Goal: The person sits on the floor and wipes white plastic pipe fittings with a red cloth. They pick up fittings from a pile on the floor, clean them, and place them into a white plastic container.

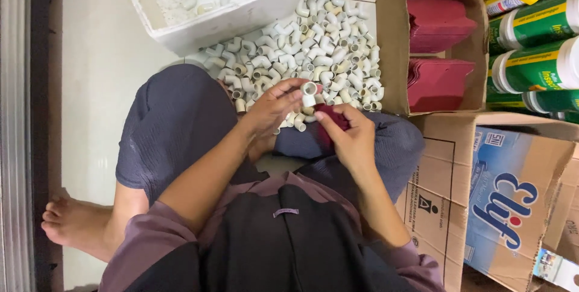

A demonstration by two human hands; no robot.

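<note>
Sitting cross-legged on the floor (102, 57), the person works over a lap, and here is the layout from big to small. A printed carton (500, 207) stands at the right, a white tub (205, 27) at top, an open box (392, 45) of maroon sheets (437, 81) beside it. Between tub and knees spreads the pile (319, 45) of white pipe elbows. Now the hands: the left hand (271, 111) has its grip pinched on one elbow (309, 92), open end facing up at the camera, held just above the lap. The right hand (350, 138) sits just beside it, to the right and slightly lower, grip closed on a maroon piece (333, 124). The left is the hand on the elbow.
</note>
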